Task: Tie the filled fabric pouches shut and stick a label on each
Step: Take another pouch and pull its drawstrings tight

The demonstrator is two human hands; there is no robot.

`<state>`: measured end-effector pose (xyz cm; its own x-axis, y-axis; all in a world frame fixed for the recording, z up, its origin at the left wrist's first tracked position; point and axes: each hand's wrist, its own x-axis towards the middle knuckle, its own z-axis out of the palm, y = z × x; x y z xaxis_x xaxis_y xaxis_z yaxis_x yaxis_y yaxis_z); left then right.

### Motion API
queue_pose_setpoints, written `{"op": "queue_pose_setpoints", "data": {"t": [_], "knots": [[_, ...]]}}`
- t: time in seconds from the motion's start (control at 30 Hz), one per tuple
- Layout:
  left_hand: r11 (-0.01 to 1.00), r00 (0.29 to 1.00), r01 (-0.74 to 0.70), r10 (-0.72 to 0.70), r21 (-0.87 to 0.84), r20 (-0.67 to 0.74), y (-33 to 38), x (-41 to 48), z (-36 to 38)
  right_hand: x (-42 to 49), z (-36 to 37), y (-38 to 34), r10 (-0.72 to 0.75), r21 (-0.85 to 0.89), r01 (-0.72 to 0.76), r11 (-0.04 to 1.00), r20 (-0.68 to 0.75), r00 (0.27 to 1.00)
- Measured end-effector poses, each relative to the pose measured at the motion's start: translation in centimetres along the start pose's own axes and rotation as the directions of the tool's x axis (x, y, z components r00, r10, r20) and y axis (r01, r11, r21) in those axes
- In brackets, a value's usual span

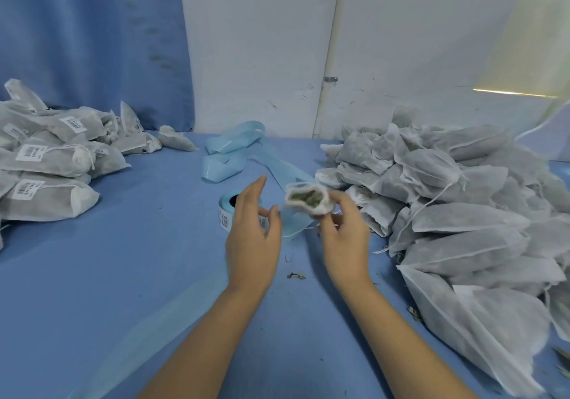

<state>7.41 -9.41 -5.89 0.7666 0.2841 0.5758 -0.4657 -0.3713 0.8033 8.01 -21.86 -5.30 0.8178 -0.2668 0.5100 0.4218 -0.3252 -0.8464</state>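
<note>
Much of pouch (307, 203) hides behind right hand (345, 241).

I see leaf crumbs (296, 275) scattered on my blue cloth (123, 260); beyond it, a blue curtain (92, 44) and a white wall (262, 44).

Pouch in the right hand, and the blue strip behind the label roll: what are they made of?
The pouch in the right hand looks like thin non-woven fabric, matte white: its open mouth crumples softly around dried plant bits. The blue strip looks like glossy label backing, paper or film: it curls smoothly with a sheen.
</note>
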Motion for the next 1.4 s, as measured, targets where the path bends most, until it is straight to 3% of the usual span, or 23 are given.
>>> {"op": "queue_pose_setpoints", "data": {"t": [0.07,0.17,0.5,0.73,0.97,1.13,1.4], "knots": [[0.988,0.988,-0.140,0.135,0.062,0.078,0.3,-0.3,-0.2,-0.5,0.2,0.6,-0.037,-0.137,0.047,0.989,0.073,0.997],[0.948,0.959,-0.269,0.247,0.171,0.137,0.3,-0.5,-0.3,-0.6,0.3,0.8,-0.068,-0.156,0.087,0.984,0.124,0.990],[0.966,0.973,-0.205,0.183,0.160,0.138,-0.1,-0.4,-0.3,-1.2,0.3,1.0,-0.065,-0.073,0.092,0.993,0.313,0.948],[0.974,0.985,-0.167,0.160,0.156,0.059,0.1,-0.6,-0.4,-1.4,0.1,0.4,0.034,0.020,-0.039,0.999,0.230,0.973],[0.975,0.968,-0.174,0.144,0.139,0.206,0.2,-1.1,0.0,-1.2,0.2,0.9,0.149,-0.056,-0.144,0.988,0.093,0.984],[0.987,0.971,-0.106,0.077,0.122,0.225,0.1,-1.1,-0.1,-0.8,-0.2,1.0,0.196,-0.058,-0.198,0.978,-0.038,0.980],[0.997,0.985,-0.051,0.039,0.065,0.167,-0.6,-0.8,-0.1,-1.5,0.1,0.2,0.159,0.082,-0.167,0.983,0.096,0.983]]}}
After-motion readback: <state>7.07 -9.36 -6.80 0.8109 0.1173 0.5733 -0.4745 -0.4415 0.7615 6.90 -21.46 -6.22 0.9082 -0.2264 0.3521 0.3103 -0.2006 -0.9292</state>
